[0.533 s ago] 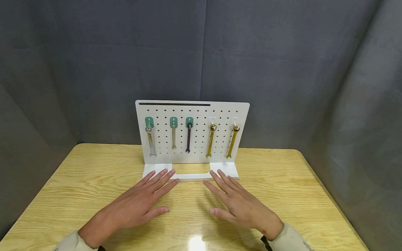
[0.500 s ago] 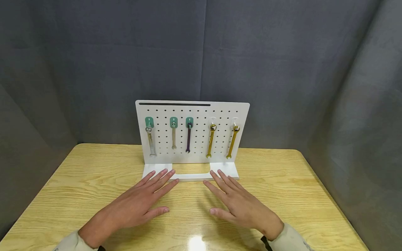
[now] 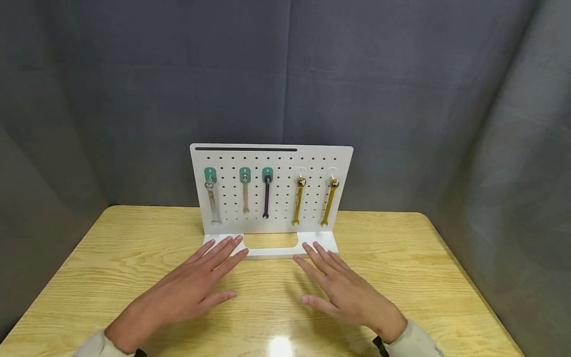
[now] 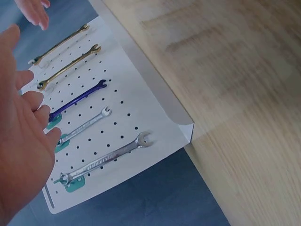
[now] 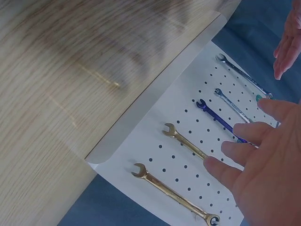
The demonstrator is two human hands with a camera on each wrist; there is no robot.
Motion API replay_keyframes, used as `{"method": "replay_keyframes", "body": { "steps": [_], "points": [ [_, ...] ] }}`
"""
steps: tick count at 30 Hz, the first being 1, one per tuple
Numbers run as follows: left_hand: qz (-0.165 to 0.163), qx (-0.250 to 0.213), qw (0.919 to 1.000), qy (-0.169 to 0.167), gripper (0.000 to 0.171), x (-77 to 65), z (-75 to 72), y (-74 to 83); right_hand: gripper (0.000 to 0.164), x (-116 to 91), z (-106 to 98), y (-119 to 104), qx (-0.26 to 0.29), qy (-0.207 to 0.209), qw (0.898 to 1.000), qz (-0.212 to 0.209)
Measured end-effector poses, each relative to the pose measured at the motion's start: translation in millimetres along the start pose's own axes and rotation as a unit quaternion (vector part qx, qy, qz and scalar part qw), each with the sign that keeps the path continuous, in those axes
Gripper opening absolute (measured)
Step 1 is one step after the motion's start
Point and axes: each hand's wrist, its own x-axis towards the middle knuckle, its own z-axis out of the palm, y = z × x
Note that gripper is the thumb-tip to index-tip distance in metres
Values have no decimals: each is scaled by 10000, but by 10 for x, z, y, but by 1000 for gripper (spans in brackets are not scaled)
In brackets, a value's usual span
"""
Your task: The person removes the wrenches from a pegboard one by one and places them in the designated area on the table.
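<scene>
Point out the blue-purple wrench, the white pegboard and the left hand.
Blue-purple wrench point(image 4: 78, 99), left wrist view: middle of its shaft.
White pegboard point(image 3: 281, 198), head view: bare patch of its front.
Left hand point(image 3: 189, 290), head view: back of the hand.

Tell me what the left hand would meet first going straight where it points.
Probably the upright white, hole-punched rectangular panel, near the lower end of the slim blue-purple metal wrench; in the head view, depth ahead of the left hand is unclear.
</scene>
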Motion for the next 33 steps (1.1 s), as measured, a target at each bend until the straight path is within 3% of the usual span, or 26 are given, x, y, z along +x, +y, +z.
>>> {"method": "replay_keyframes", "body": {
  "steps": [8,18,27,33],
  "points": [
    [-243,-112,9993,273,78,29,-124,-51,73,1,0,53,-119,99,9999,-19],
    [-267,-64,9959,867,72,99,-321,-179,62,59,14,157,-464,891,9939,-450],
    [-329,-77,9920,1216,75,104,-389,-283,51,67,5,249,-389,797,9953,-381],
    [-288,-187,9844,1723,74,124,-491,-380,41,101,-7,263,-346,895,9947,-377]
  ]
}}
